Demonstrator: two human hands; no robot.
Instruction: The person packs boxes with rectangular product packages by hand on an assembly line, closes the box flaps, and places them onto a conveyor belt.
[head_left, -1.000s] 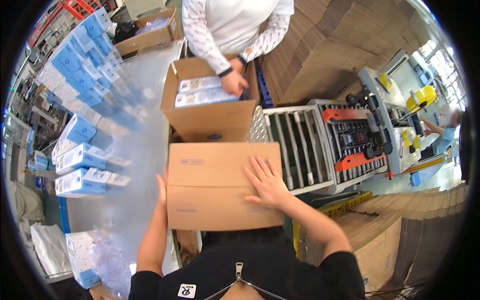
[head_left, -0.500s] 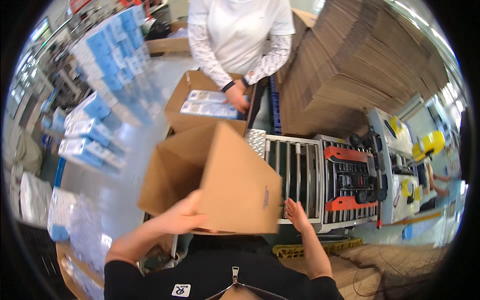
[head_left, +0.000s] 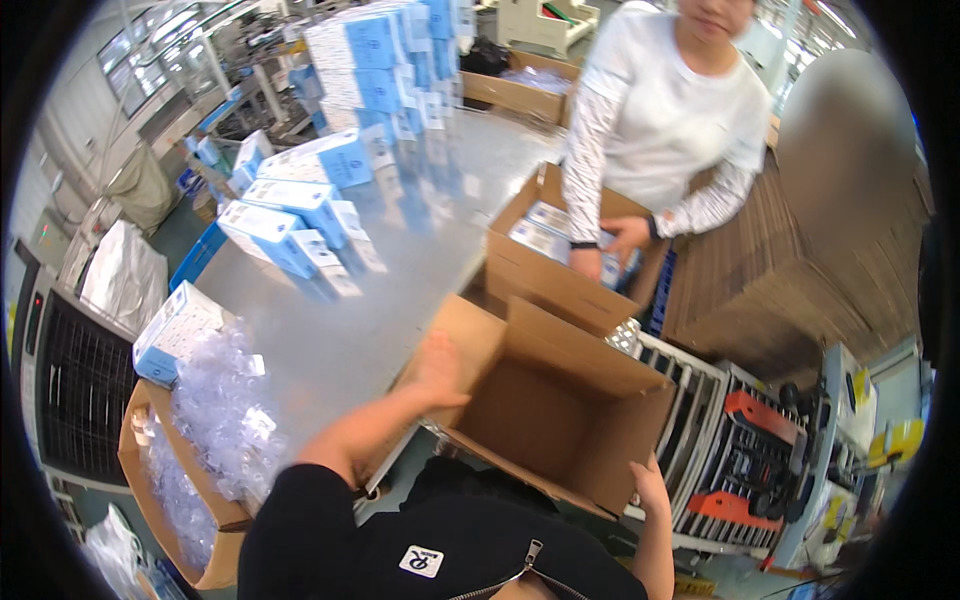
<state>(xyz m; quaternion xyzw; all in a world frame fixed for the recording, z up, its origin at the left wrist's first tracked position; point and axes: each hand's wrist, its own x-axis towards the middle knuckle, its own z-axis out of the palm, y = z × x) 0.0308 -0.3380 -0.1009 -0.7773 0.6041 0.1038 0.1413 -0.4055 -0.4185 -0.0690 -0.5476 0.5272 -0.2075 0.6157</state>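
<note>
An open, unfilled cardboard box [head_left: 550, 410] stands in front of me, its opening turned up toward me. My left hand [head_left: 438, 375] lies flat on its left flap, fingers stretched out and slightly blurred. At the box's right edge my right hand [head_left: 650, 488] grips the cardboard, with some fingers hidden. Just beyond stands a second cardboard box [head_left: 560, 278] holding blue-and-white cartons [head_left: 545, 228]. A co-worker in white [head_left: 670, 110] has both hands inside that one.
Blue-and-white cartons [head_left: 285, 210] stand in rows and stacks on the metal table [head_left: 400, 270]. Clear plastic pieces [head_left: 215, 410] heap at the left, some in a carton. On the right are a roller conveyor [head_left: 685, 410], a red-sided machine [head_left: 755, 460] and stacked flat cardboard [head_left: 800, 270].
The box has tipped so its opening faces me. My left hand moved onto its left flap, and my right hand came to its right edge. The view has swung left.
</note>
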